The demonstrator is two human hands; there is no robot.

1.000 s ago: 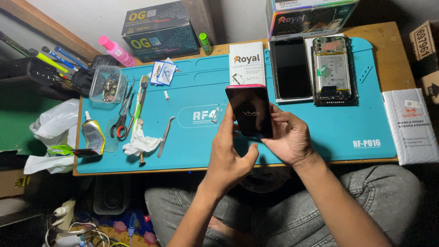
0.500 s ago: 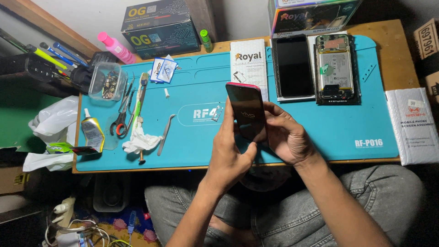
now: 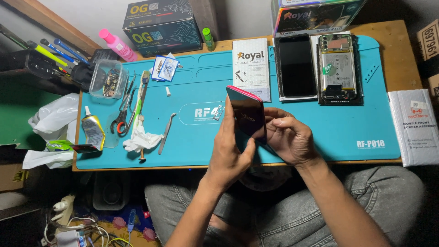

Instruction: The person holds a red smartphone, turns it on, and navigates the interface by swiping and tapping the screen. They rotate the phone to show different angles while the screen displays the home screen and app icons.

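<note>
Both my hands hold a dark phone back cover (image 3: 247, 113) with a pink-red edge above the blue work mat (image 3: 192, 151). My left hand (image 3: 230, 151) grips its left side and lower end, thumb near the bottom. My right hand (image 3: 287, 137) cups the right side, fingers curled against it. The cover is tilted, its glossy back facing me. On the mat beyond lie a black phone screen (image 3: 296, 65) and an opened phone body (image 3: 338, 68) with its battery showing.
A white leaflet (image 3: 250, 67) lies behind the cover. Tweezers (image 3: 167, 132), scissors (image 3: 121, 116), a glue tube (image 3: 93, 130), crumpled tissue (image 3: 139, 139) and a clear parts tub (image 3: 106, 80) sit at left. Boxes (image 3: 160, 23) line the back edge; a white padded packet (image 3: 414, 126) lies at right.
The cover has turned in my hands, more edge-on with its pink-red rim showing at top. My hands have shifted slightly around it.
</note>
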